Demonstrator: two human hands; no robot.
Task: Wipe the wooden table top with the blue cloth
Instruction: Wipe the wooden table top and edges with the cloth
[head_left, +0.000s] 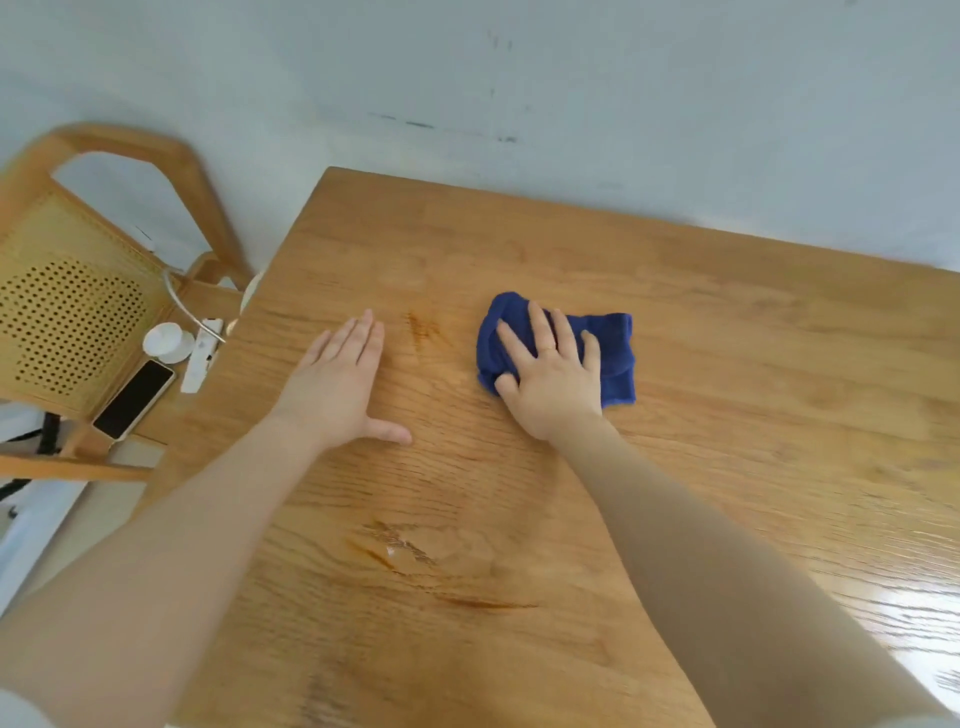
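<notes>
On the wooden bench (727, 364), towards its far middle, the blue cloth (613, 358) lies bunched under the right hand (553, 387). Its fingers (540, 327) are spread and nearly straight, pressing the cloth flat rather than gripping it, with the thumb tucked against the cloth's near-left corner. The cloth's long axis runs left to right, and a flap of it sticks out past the little finger. The left hand (337, 387) rests palm-down on bare wood, fingers straight and together, holding nothing, well apart from the cloth. A brownish smear (423, 330) sits between the two hands, just left of the cloth; a second, wetter-looking patch (415, 551) lies nearer the person. I judge a leftward sweep of the right hand would meet the closer smear first.
</notes>
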